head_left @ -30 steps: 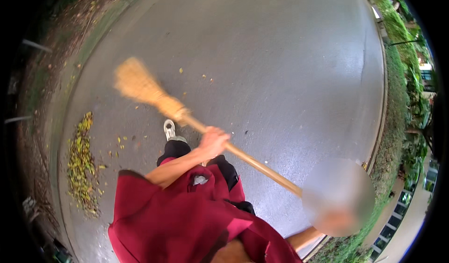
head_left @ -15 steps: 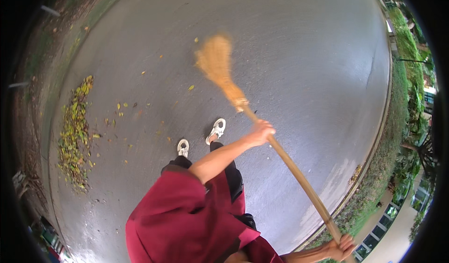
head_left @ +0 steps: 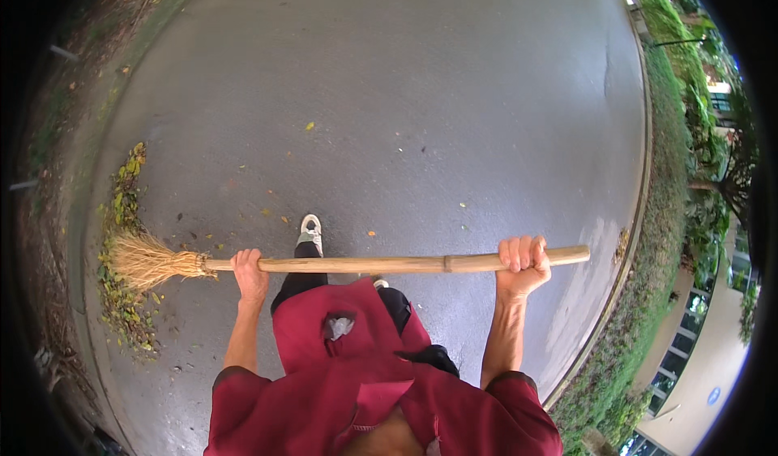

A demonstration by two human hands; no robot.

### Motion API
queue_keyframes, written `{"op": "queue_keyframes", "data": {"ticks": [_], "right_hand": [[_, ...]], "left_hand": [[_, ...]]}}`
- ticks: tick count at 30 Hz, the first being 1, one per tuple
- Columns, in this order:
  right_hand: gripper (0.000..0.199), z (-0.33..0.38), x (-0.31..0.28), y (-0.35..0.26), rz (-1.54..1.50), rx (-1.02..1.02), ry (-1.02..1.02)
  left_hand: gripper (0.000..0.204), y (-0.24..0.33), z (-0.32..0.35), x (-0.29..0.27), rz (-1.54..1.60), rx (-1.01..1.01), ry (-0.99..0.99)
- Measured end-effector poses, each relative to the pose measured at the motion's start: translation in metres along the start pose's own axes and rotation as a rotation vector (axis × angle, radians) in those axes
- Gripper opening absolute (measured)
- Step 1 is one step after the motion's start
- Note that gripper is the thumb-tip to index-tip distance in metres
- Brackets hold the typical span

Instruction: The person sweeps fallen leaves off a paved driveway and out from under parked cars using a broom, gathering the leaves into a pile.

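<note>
A broom [head_left: 381,265] with a long wooden handle lies level across my body, both hands wrapped around it. My left hand [head_left: 250,274] grips the handle close to the straw head. Near the handle's far right end, my right hand [head_left: 523,266] is closed in a fist around the wood. The straw bristles [head_left: 150,261] reach the pile of yellow, green and brown leaves [head_left: 121,205] at the left side of the road, covering part of it.
Grey paved road [head_left: 381,91] lies under and ahead of me, with scattered single leaves. Along the left runs a kerb with bare soil and roots. A planted grass strip [head_left: 648,213] and a pale building [head_left: 697,375] border the right.
The broom has swung from ahead of me round to the left, its straw now at the leaf pile. My left hand moved left and nearer the straw; my right hand came up.
</note>
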State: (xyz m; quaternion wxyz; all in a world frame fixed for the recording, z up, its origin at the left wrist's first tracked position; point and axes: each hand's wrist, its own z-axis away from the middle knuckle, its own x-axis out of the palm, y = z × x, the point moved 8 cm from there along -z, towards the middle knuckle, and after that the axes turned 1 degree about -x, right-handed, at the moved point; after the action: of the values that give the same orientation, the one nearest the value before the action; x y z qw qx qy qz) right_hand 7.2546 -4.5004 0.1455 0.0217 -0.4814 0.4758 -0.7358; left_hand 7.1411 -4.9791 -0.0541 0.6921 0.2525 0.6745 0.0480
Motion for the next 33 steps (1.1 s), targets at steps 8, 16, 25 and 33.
{"op": "queue_keyframes", "data": {"ticks": [8,16,25,33], "right_hand": [[0.031,0.268,-0.224,-0.282,0.135,-0.582,0.392],[0.02,0.688,-0.206,-0.423,0.655,-1.215,1.384],[0.024,0.747,-0.134,-0.337,0.725,-1.224,1.203],[0.036,0.516,-0.153,-0.227,0.478,-0.789,0.949]], "left_hand": [[0.005,0.268,0.113,0.116,0.284,0.538,-0.337],[0.007,0.582,0.345,0.182,0.791,1.23,-0.784],[0.012,0.572,0.439,0.241,0.661,1.444,-1.109],[0.011,0.244,0.197,0.192,0.547,0.829,-0.498]]}}
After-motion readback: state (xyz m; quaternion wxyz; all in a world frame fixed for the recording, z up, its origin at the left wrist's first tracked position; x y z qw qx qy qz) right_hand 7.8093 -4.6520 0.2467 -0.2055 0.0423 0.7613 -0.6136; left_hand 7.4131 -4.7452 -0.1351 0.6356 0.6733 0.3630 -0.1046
